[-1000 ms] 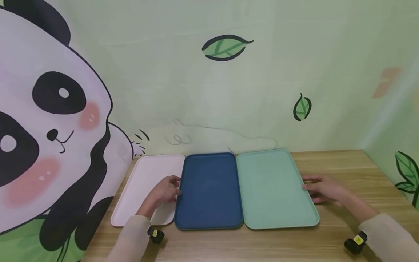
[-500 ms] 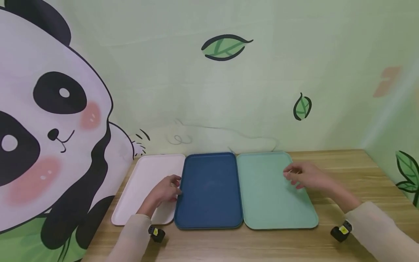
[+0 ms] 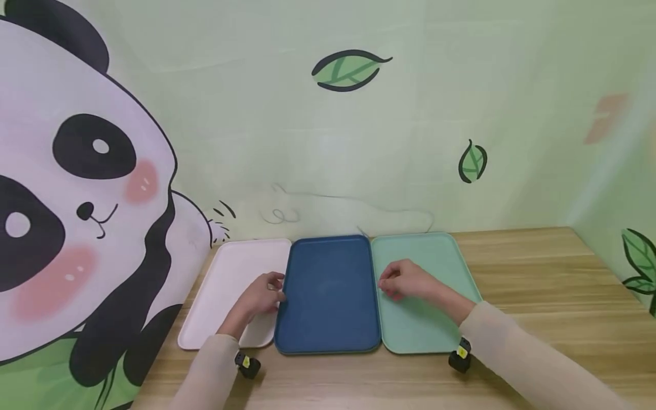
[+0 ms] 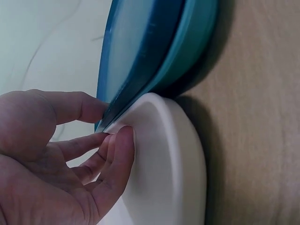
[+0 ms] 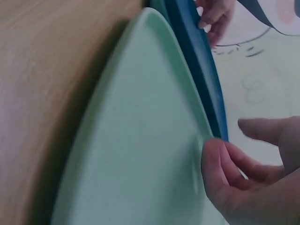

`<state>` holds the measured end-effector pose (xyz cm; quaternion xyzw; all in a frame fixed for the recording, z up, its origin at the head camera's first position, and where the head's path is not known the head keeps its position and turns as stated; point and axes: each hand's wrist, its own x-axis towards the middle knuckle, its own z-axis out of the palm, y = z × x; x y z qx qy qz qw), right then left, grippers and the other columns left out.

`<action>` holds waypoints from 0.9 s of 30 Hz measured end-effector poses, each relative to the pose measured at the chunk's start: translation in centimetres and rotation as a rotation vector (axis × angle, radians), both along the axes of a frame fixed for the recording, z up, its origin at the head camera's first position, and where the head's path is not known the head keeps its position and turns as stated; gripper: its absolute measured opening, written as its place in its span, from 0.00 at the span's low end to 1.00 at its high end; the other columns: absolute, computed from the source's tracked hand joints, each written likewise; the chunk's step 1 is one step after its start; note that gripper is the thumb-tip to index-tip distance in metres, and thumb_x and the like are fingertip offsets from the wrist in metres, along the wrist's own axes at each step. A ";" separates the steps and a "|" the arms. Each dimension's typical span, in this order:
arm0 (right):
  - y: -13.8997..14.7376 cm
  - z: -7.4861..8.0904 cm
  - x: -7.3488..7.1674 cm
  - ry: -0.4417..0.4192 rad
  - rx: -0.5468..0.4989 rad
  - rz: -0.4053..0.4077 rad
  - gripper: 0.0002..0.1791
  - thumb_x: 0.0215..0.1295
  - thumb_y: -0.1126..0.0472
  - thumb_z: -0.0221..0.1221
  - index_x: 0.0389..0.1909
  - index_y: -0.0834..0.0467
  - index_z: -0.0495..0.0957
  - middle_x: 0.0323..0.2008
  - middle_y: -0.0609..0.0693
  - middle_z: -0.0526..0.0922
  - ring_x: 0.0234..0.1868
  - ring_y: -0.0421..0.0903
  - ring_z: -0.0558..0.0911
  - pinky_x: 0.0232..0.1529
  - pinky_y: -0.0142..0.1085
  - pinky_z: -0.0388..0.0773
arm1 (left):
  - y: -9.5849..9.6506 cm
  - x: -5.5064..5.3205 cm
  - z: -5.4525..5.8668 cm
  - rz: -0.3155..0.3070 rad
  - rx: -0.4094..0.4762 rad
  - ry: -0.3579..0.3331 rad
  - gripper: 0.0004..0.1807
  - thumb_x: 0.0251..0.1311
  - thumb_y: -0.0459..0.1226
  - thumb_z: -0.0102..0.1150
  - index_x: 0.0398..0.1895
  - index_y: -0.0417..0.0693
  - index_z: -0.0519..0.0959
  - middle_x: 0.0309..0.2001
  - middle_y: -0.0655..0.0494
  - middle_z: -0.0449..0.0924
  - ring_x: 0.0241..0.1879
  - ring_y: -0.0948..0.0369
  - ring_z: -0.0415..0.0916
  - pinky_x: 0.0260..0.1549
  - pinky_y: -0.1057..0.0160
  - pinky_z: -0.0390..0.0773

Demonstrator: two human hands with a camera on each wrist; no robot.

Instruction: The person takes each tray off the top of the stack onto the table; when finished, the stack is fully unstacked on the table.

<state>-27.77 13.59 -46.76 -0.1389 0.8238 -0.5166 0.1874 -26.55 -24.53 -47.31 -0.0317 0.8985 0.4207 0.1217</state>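
Observation:
Three rectangular trays lie side by side: a white tray [image 3: 225, 285] on the left, a blue tray [image 3: 333, 296] in the middle, a mint green tray [image 3: 435, 319] on the right. A teal layer shows under the blue tray in the left wrist view. My left hand [image 3: 260, 296] reaches over the white tray, its thumb [image 4: 77, 108] and fingertips at the blue tray's left rim, pinching it. Above the mint tray, my right hand [image 3: 412, 280] has its loosely bent fingers [image 5: 215, 161] by the seam with the blue tray. Its thumb stands apart.
The trays lie on a wooden table [image 3: 533, 285], which extends to the right of them. Behind rises a pale green wall hanging [image 3: 256, 114] with leaf drawings and a large panda [image 3: 118, 216] on the left.
My right hand has left the mint tray's right edge and moved left across it to the seam with the blue tray. The left hand stays at the blue tray's rim.

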 end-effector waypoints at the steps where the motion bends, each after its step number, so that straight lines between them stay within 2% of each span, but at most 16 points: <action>1: -0.3 -0.2 0.0 0.008 0.019 -0.015 0.10 0.72 0.63 0.64 0.45 0.68 0.82 0.36 0.58 0.85 0.36 0.49 0.85 0.37 0.42 0.88 | 0.0 0.0 0.0 0.000 -0.003 0.002 0.34 0.61 0.27 0.62 0.73 0.35 0.71 0.57 0.41 0.75 0.45 0.52 0.79 0.37 0.60 0.86; 8: -2.1 -0.3 0.3 0.097 0.153 -0.100 0.09 0.70 0.61 0.68 0.38 0.63 0.80 0.28 0.53 0.83 0.27 0.46 0.81 0.26 0.37 0.80 | 0.2 -0.2 0.4 -0.012 -0.008 0.019 0.34 0.61 0.27 0.62 0.73 0.35 0.71 0.56 0.42 0.75 0.45 0.52 0.79 0.36 0.60 0.86; 13: -3.3 -0.7 -0.1 0.217 0.278 -0.110 0.14 0.66 0.61 0.71 0.30 0.59 0.75 0.23 0.50 0.77 0.25 0.45 0.74 0.27 0.35 0.70 | 0.1 -0.1 0.6 -0.018 0.007 0.015 0.34 0.63 0.27 0.62 0.74 0.33 0.69 0.58 0.40 0.74 0.48 0.51 0.79 0.39 0.58 0.86; 16: -3.7 -1.2 0.0 0.273 0.314 -0.128 0.15 0.63 0.64 0.71 0.28 0.58 0.72 0.24 0.50 0.74 0.26 0.46 0.73 0.29 0.36 0.68 | 0.1 0.1 0.6 -0.032 0.026 0.007 0.33 0.65 0.27 0.61 0.75 0.32 0.68 0.60 0.38 0.73 0.50 0.50 0.79 0.41 0.57 0.87; 22: -4.0 -1.6 0.5 0.329 0.285 -0.166 0.13 0.61 0.66 0.68 0.28 0.57 0.71 0.23 0.49 0.72 0.25 0.46 0.72 0.28 0.36 0.67 | -0.1 0.5 0.3 -0.039 0.036 -0.012 0.33 0.67 0.27 0.61 0.75 0.32 0.67 0.61 0.38 0.73 0.53 0.49 0.79 0.43 0.55 0.87; 25: -4.1 -1.0 0.7 0.299 0.223 -0.194 0.12 0.64 0.67 0.67 0.29 0.57 0.72 0.23 0.50 0.74 0.24 0.45 0.74 0.26 0.36 0.70 | -0.2 0.6 0.3 -0.046 0.028 -0.012 0.33 0.67 0.27 0.61 0.75 0.33 0.67 0.61 0.38 0.73 0.52 0.49 0.80 0.42 0.55 0.88; 27: -4.1 -0.4 0.8 0.249 0.155 -0.206 0.10 0.66 0.67 0.65 0.31 0.58 0.73 0.24 0.51 0.76 0.25 0.45 0.78 0.25 0.37 0.74 | -0.2 0.5 0.4 -0.050 0.026 -0.007 0.33 0.67 0.27 0.61 0.75 0.33 0.67 0.61 0.38 0.73 0.52 0.49 0.80 0.42 0.55 0.88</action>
